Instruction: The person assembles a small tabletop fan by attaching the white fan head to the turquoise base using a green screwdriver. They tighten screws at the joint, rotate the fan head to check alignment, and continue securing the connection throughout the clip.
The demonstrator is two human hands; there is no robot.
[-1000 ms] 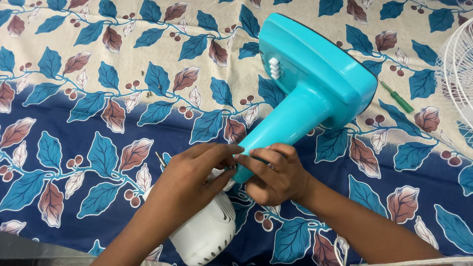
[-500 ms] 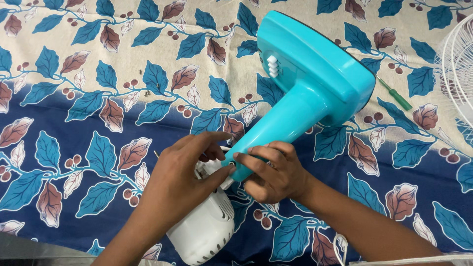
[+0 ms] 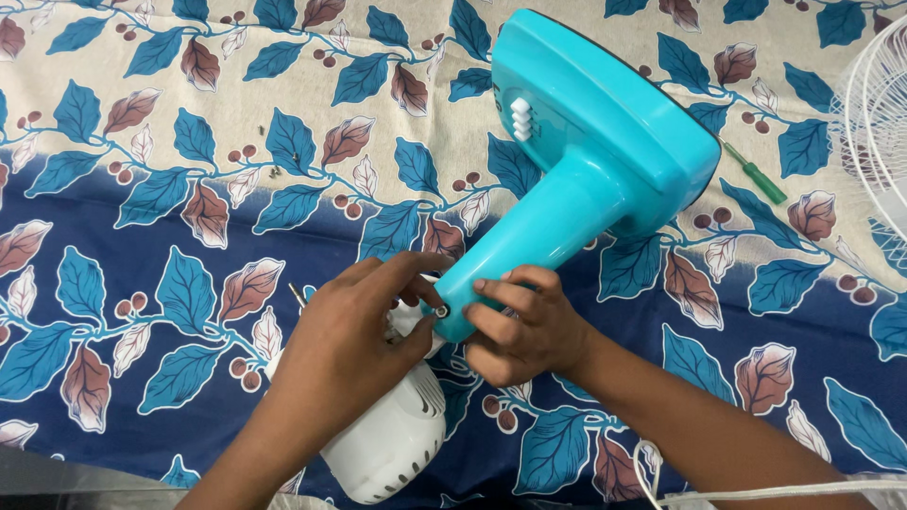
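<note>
Surface: leaf-patterned cloth (image 3: 142, 312), blue and cream, spread over a flat surface; all parts lie on it.
Cord: white cable (image 3: 756, 491) crosses the near right corner, beside the right forearm.
Motor housing: white motor housing (image 3: 392, 439) with vent slots, nearest the camera, lying partly under the left wrist.
Left hand: left hand (image 3: 345, 345) rests over the housing top, thumb and forefinger pinched at the joint where the housing meets the stand neck; closed on something small there, too hidden to name.
Right hand: right hand (image 3: 520, 331) wraps the lower end of the neck from the right, fingers curled, gripping it.
Stand: turquoise fan stand (image 3: 586, 170) lies tilted, neck (image 3: 529, 246) running down-left to the joint, broad base raised at upper right; white push buttons (image 3: 521, 118) on its face.
Joint: a small round metal head shows at the neck's tip (image 3: 442, 308), between both thumbs.
Technique (judgement): keep the right hand steady on the neck so the hole stays aligned; let the left fingers work alone; hold housing and neck pressed together so the fitting goes in straight.
Loose hardware: small screws (image 3: 283, 165) lie well apart, upper left on the cloth.
Tool: green-handled screwdriver (image 3: 756, 179) just behind the base.
Far right: white wire fan guard (image 3: 879, 113), partly out of frame.
</note>
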